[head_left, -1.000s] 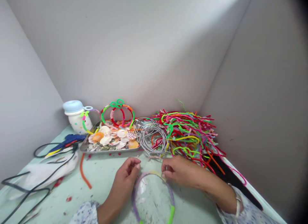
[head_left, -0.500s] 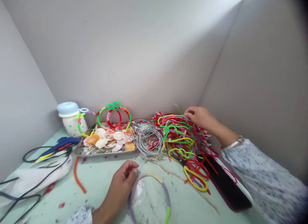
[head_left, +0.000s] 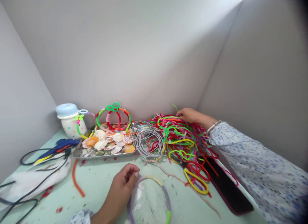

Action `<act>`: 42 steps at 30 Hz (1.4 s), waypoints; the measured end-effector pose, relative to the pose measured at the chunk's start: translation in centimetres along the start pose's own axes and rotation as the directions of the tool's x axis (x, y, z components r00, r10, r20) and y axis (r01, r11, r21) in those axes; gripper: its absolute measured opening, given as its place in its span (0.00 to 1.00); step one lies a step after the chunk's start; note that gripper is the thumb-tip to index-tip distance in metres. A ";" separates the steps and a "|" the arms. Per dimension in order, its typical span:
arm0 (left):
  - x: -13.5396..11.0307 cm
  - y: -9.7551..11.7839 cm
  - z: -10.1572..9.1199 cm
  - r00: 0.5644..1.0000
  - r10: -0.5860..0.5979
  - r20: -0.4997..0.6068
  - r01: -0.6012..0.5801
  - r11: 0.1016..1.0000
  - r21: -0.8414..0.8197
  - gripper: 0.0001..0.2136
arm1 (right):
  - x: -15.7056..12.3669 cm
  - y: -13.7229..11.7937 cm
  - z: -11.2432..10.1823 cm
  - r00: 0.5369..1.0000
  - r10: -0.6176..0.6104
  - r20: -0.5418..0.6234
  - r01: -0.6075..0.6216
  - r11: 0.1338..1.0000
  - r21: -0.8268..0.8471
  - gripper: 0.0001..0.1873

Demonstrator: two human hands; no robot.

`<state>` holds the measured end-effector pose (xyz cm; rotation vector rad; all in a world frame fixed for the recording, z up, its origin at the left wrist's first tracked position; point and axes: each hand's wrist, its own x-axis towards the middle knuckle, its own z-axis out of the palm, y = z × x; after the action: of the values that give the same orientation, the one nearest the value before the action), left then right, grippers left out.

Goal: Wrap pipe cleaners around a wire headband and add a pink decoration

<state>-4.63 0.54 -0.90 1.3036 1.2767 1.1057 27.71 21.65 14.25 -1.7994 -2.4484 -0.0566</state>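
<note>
At far left of the frame, a lidded bottle stands near a metal tray of shells. At lower centre, a person's left hand curls beside a wrapped hoop on the table; I cannot tell whether it pinches the hoop. Right of centre, the right hand dips its fingertips into piled pipe cleaners, their grip hidden.

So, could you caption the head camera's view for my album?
Right hand at a heap of colourful pipe cleaners, left hand near a hoop, with shells in a tray beyond.
</note>
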 end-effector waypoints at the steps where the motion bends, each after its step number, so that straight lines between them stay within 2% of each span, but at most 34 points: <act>1: 0.0 0.0 0.0 1.000 0.002 0.001 -0.002 1.000 0.003 0.09 | 0.0 0.0 0.0 1.000 -0.015 0.006 0.015 1.000 -0.005 0.11; 5: 0.0 0.1 0.1 1.000 -0.002 0.000 0.002 1.000 0.000 0.09 | -0.6 0.5 -0.1 0.999 -0.023 -0.040 0.023 0.999 -0.023 0.11; 13: 0.1 1.2 0.1 0.994 -0.066 -0.090 0.060 0.996 -0.069 0.12 | -1.8 2.2 -1.0 0.970 0.024 -0.243 -0.011 0.998 0.054 0.13; 17: 0.3 0.9 0.0 0.994 -0.060 -0.092 0.054 0.996 -0.068 0.13 | -2.1 2.1 -1.7 0.943 0.075 -0.324 -0.019 0.985 0.172 0.12; 20: 0.3 0.8 0.0 0.995 -0.057 -0.080 0.052 0.997 -0.061 0.12 | -2.4 2.2 -2.7 0.942 0.133 -0.307 -0.026 0.944 0.329 0.11; 25: 0.3 0.8 0.0 0.997 -0.040 -0.071 0.037 0.998 -0.040 0.12 | -3.3 1.9 -4.3 0.980 0.148 -0.135 -0.026 0.763 0.646 0.10; 29: 0.2 0.8 0.0 0.998 -0.029 -0.050 0.028 0.999 -0.014 0.12 | -4.1 1.0 -4.9 0.990 0.116 -0.074 -0.010 0.598 0.802 0.09; 33: 0.1 0.9 0.0 0.998 -0.037 -0.042 0.036 0.999 -0.021 0.12 | -4.2 0.2 -5.0 0.991 0.094 -0.092 0.038 0.462 0.886 0.09; 38: -0.1 1.0 0.0 0.999 -0.031 -0.042 0.029 0.999 -0.026 0.12 | -5.2 -1.2 -4.6 0.993 0.060 -0.106 0.080 0.343 0.936 0.09; 39: -0.1 1.0 0.0 0.999 -0.029 -0.041 0.028 0.999 -0.031 0.12 | -5.8 -1.8 -4.3 0.995 0.044 -0.095 0.076 0.317 0.945 0.09; 42: -0.3 1.0 0.0 0.998 -0.027 -0.052 0.023 0.997 -0.067 0.13 | -8.1 -4.8 -2.7 0.994 -0.085 0.070 -0.057 0.146 0.988 0.11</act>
<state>-4.52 0.29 0.06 1.2131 1.2811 1.1619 25.73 12.29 16.27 -1.0377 -1.6019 1.3870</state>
